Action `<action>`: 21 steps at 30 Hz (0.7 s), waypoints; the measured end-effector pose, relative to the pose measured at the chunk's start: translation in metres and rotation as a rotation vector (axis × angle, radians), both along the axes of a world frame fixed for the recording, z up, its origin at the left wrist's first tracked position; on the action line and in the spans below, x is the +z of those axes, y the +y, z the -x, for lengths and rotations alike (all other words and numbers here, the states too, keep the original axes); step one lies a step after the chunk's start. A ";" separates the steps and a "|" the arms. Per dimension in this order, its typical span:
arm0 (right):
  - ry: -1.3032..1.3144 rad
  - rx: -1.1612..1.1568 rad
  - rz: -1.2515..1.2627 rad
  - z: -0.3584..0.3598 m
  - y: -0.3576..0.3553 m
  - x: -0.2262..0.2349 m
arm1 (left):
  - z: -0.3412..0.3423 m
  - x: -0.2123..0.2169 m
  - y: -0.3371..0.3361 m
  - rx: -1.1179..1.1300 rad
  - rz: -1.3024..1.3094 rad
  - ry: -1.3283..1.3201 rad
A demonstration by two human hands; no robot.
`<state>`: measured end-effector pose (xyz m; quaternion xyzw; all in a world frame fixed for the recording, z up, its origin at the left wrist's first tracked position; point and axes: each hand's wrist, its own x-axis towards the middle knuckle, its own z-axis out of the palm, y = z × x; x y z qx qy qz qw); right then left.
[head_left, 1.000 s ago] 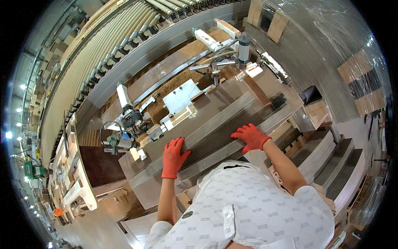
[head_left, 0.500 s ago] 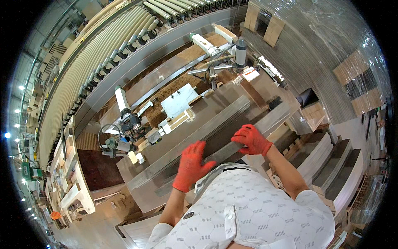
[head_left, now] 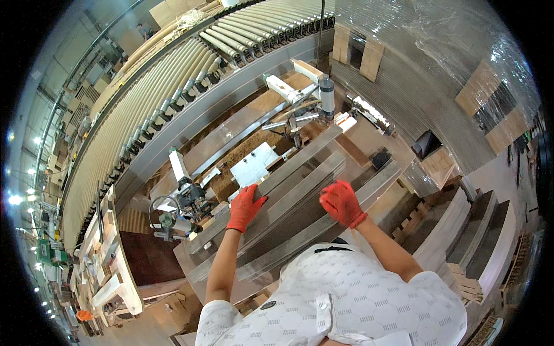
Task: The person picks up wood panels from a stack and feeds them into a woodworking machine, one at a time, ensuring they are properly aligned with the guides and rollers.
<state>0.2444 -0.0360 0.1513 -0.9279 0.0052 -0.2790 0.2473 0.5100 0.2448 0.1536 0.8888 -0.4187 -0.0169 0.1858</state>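
Both my hands wear orange-red gloves. My left hand (head_left: 244, 206) lies flat, fingers spread, on the far long grey plank (head_left: 300, 158) of a stack on the machine table (head_left: 369, 138). My right hand (head_left: 341, 202) rests with curled fingers on a nearer plank (head_left: 288, 210) of the same stack. Several long grey planks lie side by side, running from lower left to upper right. A pale square plate (head_left: 254, 164) sits just beyond my left hand.
A drilling or clamping unit (head_left: 180, 199) stands left of the stack, another unit (head_left: 311, 101) at its far end. A curved roller conveyor (head_left: 173, 92) runs behind the machine. More stacked planks (head_left: 473, 236) lie at my right. Wrapped pallets (head_left: 438, 52) stand at upper right.
My left hand lifted off the near plank and reached forward onto the far plank. My right hand stayed on the stack, shifting only slightly.
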 end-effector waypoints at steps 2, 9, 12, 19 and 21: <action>0.036 0.001 -0.003 0.016 0.002 -0.019 | -0.010 -0.021 0.000 -0.031 0.011 0.000; 0.123 -0.143 0.056 0.051 0.000 -0.066 | -0.020 -0.061 -0.013 0.137 -0.160 -0.224; 0.108 -0.155 0.108 0.052 0.002 -0.078 | -0.037 -0.078 -0.017 0.097 -0.143 -0.091; 0.089 -0.191 0.137 0.046 0.003 -0.112 | -0.056 -0.107 -0.041 0.070 0.074 -0.036; 0.080 -0.214 0.154 0.048 0.003 -0.118 | -0.055 -0.109 -0.046 0.064 0.105 0.003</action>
